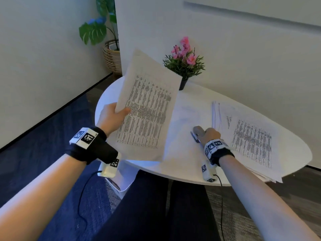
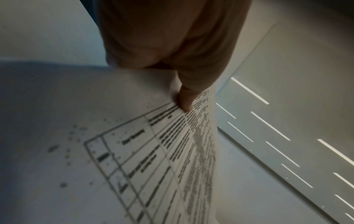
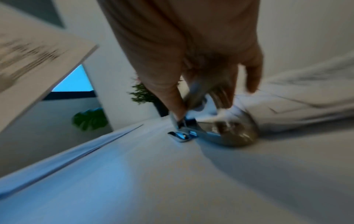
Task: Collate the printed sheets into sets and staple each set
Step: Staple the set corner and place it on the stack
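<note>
Closing round the stapler on the table, the right hand sits nearest it; left of the stapler and raised, the left hand pinches the collated set, long axis tilted away

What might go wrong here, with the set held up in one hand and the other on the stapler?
The left hand pinches the raised sheets at one edge only, so pages may fan out of alignment. The right hand grips the stapler right beside the paper stack, which it may nudge.
</note>
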The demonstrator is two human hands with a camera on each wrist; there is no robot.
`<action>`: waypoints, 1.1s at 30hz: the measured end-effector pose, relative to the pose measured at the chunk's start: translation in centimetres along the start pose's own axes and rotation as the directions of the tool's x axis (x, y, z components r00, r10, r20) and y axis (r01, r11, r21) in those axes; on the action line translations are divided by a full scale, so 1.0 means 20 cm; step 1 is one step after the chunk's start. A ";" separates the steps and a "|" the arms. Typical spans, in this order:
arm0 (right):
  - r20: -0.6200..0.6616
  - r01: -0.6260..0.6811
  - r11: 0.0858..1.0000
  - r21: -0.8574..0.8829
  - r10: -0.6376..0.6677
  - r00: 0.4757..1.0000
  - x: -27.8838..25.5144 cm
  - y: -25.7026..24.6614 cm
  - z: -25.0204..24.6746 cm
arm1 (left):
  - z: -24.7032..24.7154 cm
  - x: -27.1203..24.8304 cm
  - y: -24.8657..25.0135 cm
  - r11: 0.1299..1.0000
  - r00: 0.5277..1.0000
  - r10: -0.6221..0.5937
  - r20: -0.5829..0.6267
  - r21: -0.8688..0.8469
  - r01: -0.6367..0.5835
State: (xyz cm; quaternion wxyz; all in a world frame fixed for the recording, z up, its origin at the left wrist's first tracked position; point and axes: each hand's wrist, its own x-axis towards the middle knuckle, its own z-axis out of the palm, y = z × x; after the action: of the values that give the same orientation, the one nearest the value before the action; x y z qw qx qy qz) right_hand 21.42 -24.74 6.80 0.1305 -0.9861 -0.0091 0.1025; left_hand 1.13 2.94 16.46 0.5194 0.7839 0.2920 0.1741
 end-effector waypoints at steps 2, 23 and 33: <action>-0.085 0.115 0.991 0.065 -0.109 0.990 -0.05 -0.07 -0.04 | 0.02 0.02 0.01 0.998 1.000 0.025 -0.014 -0.060 -0.025; 0.229 -0.055 0.516 0.855 -0.280 0.932 -0.17 -0.84 0.06 | -0.11 0.03 -0.89 0.935 0.989 -0.103 -0.103 0.329 0.131; 0.438 -0.198 0.669 0.716 -0.211 0.874 -0.11 -0.95 0.41 | -0.05 -0.05 -0.96 0.976 0.994 -0.109 -0.013 0.188 0.110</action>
State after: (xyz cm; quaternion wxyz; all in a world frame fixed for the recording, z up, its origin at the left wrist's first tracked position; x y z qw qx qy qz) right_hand 17.68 -4.46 4.50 0.5136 -0.7873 -0.0029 0.3411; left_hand -5.60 8.62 -0.76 0.4514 0.8120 0.3507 0.1181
